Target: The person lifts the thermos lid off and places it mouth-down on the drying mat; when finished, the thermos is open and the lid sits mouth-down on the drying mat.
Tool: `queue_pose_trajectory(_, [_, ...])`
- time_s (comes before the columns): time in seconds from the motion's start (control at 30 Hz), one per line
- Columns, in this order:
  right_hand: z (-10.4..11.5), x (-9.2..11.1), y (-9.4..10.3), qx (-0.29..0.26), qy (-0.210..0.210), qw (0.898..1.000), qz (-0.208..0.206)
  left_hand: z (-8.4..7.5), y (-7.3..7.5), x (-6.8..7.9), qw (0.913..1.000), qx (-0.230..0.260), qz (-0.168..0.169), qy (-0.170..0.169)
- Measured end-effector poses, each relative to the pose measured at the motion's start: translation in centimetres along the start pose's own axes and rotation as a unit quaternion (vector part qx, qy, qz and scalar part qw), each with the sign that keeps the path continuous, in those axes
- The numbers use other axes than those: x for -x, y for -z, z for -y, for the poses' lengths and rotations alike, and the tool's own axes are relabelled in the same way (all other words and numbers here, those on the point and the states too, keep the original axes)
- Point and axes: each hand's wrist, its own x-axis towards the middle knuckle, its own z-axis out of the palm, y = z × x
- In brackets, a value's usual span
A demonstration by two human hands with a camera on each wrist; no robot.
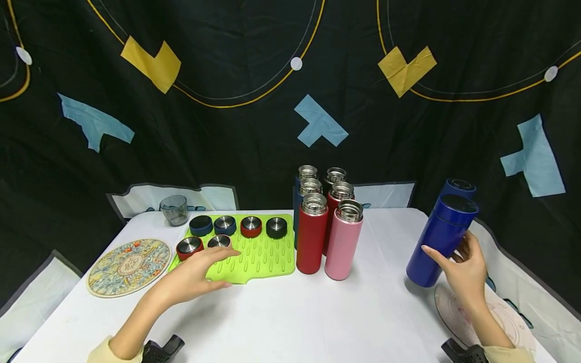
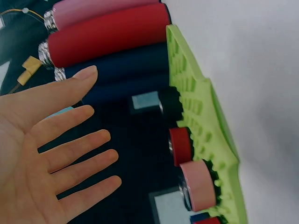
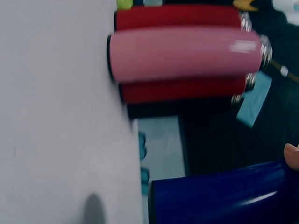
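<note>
My right hand (image 1: 467,275) grips a blue thermos flask (image 1: 438,234) with its lid on, thumb across the near side; whether its base touches the table cannot be told. Right behind it stands a second lidded blue flask (image 1: 459,186). My left hand (image 1: 195,277) is held over the near left of a green drying mat (image 1: 268,262), fingers extended and holding nothing. Close to its fingers is a pink lid (image 2: 201,185). Also on the mat are red lids (image 1: 251,227), navy lids (image 1: 225,225) and a black lid (image 1: 277,228).
Lidless flasks cluster mid-table, with a red flask (image 1: 311,237) and a pink flask (image 1: 345,242) in front. A glass cup (image 1: 174,210) and a patterned round mat (image 1: 129,267) lie left. A pale round mat (image 1: 508,322) is under my right forearm. Black cloth (image 1: 254,141) hangs behind.
</note>
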Motion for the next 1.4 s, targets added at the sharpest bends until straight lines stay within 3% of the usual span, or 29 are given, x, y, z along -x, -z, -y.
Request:
queue_pose_trajectory(0.4, [3.3, 4.0, -0.9, -0.048, 0.133, 0.989, 0.051, -2.8, 0.3, -0.6, 0.9983, 0.004, -0.057, -0.013])
queue_pose_trajectory(0.63, [5.0, 6.0, -1.8, -0.037, 0.163, 0.980, 0.105, -4.4, 0.6, -0.9, 0.9961, 0.006, -0.083, -0.028])
queue_pose_trajectory(1.0, [6.6, 8.0, -4.5, -0.074, 0.252, 0.947, 0.187, -6.3, 0.7, -1.4, 0.9925, 0.045, -0.104, -0.047])
queue_pose_trajectory(1.4, [8.2, 8.6, -9.3, -0.089, 0.266, 0.915, 0.290, -7.9, 1.5, -3.1, 0.9863, 0.055, -0.124, -0.093])
